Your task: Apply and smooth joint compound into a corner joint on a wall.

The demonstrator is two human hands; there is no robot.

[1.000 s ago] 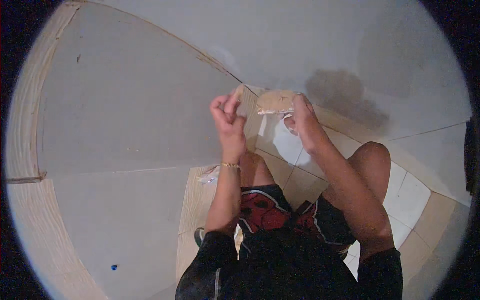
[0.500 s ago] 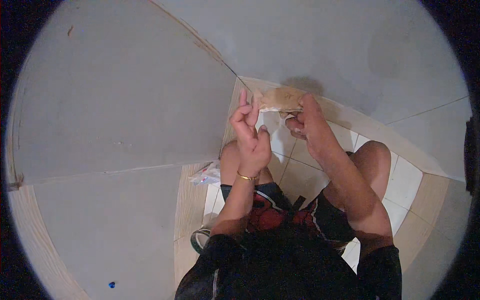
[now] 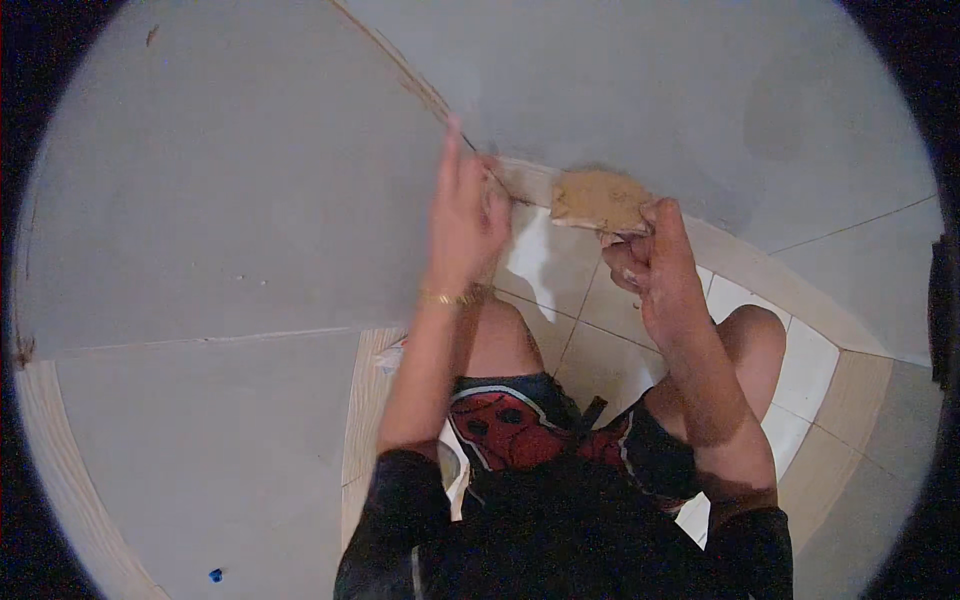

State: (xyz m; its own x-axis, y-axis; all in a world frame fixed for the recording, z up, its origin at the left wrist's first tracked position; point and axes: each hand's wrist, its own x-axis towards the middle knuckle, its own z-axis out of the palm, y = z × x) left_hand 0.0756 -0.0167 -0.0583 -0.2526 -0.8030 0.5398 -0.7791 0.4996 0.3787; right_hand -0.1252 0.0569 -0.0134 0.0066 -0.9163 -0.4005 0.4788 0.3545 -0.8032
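My right hand (image 3: pixel 650 250) is closed on the near right edge of a flat tan piece (image 3: pixel 600 198), cardboard-like, with pale paste along its lower edge. It is held up in front of the wood-look skirting tiles (image 3: pixel 530 180). My left hand (image 3: pixel 468 215), a gold bracelet on its wrist, is at the corner where the two grey walls meet. Its index finger stretches up toward the brown-streaked corner seam (image 3: pixel 425 90), and its other fingers are partly bent and slightly blurred. Nothing shows in that hand. Whether its fingertips touch the wall I cannot tell.
Close on the left stands a grey wall (image 3: pixel 200 200), and another grey wall (image 3: pixel 650 80) faces me. Pale floor tiles (image 3: pixel 560 265) lie between my bent knees. A piece of clear plastic (image 3: pixel 393 355) is beside my left forearm. A small blue object (image 3: pixel 216 575) sits at lower left.
My left hand has left the edge of the tan piece and moved left and up to the wall corner. My right hand has drawn the piece to the right, turning its broad face into view.
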